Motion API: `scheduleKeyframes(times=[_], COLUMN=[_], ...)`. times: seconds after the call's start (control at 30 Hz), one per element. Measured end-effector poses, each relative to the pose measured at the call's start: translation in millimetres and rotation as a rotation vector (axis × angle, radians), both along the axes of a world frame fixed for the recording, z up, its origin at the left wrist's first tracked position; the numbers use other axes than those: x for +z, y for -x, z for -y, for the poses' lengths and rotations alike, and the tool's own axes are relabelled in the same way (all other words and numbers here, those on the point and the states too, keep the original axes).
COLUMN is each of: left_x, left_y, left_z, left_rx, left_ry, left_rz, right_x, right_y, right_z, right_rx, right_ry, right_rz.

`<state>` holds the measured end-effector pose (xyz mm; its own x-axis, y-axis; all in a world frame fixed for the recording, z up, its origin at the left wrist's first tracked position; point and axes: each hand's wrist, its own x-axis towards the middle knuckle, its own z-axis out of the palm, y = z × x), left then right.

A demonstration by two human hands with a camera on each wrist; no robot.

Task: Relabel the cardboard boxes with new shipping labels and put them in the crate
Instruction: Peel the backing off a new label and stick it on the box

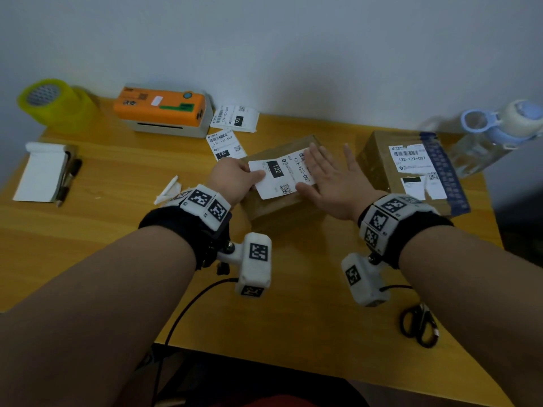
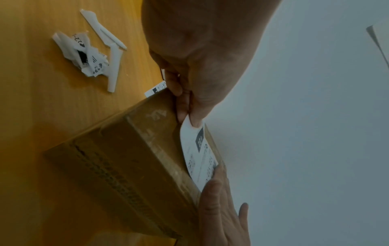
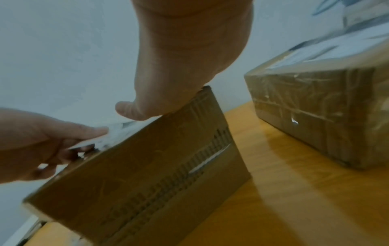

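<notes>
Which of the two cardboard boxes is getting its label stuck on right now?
The middle box: the left hand pinches its label while the right hand presses it flat. The right-side box sits untouched.

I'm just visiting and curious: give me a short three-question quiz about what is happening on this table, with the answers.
1. True or false: the left hand pinches one end of the label.
2. What is the right hand doing? A) cutting with the scissors B) pressing the label flat onto the middle box C) lifting the bottle
3. What orange-topped machine stands at the back of the table, with two loose labels beside it?

Key
1. True.
2. B: its fingers lie straight on the label.
3. The printer.
</notes>
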<state>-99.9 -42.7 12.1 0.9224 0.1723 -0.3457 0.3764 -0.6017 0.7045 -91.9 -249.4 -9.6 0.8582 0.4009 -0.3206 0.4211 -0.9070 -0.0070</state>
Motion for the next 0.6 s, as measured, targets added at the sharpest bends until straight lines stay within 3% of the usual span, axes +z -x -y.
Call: scheduleKeyframes(times=[0.13, 0.4, 0.6], left_x=[-4.5, -5.3, -7.3], left_y=[4.4, 5.4, 3.8], left_z=[-4.6, -5.7, -14.7], left_rx=[0.038, 0.038, 0.102], left_ry=[0.139, 0.185, 0.198], left_rz=[0.009, 0.017, 0.057], right_x=[2.3, 1.1, 3.5], right_y=[5.8, 17.6, 9.1], right_z=[-14.5, -58.7, -39.2], right_rx=[-0.002, 0.195, 0.178], right_ry=[0.013, -0.037, 0.0], right_rz=[0.012, -0.006, -0.027])
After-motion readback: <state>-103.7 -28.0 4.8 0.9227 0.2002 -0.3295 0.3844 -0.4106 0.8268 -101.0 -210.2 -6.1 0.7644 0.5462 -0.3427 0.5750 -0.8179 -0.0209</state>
